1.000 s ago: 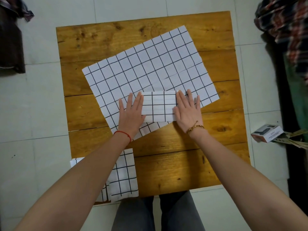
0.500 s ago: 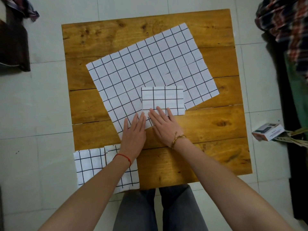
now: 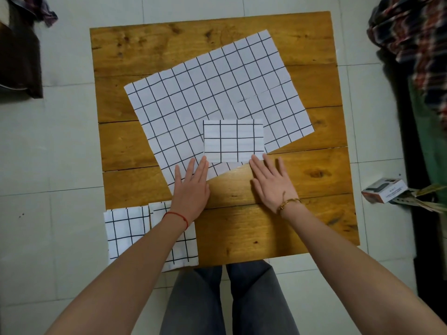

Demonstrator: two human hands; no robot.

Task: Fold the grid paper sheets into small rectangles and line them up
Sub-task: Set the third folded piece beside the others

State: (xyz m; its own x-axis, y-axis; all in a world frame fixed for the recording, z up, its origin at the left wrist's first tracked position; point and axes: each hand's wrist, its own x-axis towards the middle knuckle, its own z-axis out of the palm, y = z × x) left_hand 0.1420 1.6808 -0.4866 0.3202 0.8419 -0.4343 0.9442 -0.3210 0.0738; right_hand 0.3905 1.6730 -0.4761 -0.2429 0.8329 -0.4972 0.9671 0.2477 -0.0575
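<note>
Two folded rectangles (image 3: pixel 125 232) lying side by side at the near left corner of the worktop (image 3: pixel 278 228), the right one partly hidden under the left arm. Look finished and lined up already.

Left hand (image 3: pixel 192 189) flat and open, fingers straight, resting on the near corner of the big grid sheet (image 3: pixel 205 93). Holding nothing.

A third folded rectangle (image 3: pixel 233 140) in the middle, lying on top of the big sheet. Folded small, but not yet put in the row with the other two. Probably next: sliding it near and left to join them.

Big sheet spread open and turned a bit crooked across the middle of the worktop, still to be folded. Looks like more than one sheet there, with an edge showing near its right side, but hard to tell how many. So about halfway or less, at a guess.

Right hand (image 3: pixel 272 183) open too, fingers straight, lying on the bare wood with fingertips just by the near right corner of the third rectangle. Gripping nothing.

Worktop made of brown wood planks with dark knots. Pale floor tiles (image 3: pixel 60 141) all around. Dark thing at far left, small box (image 3: pixel 384 193) on the floor at right, checked cloth (image 3: pixel 408 27) at far right.
</note>
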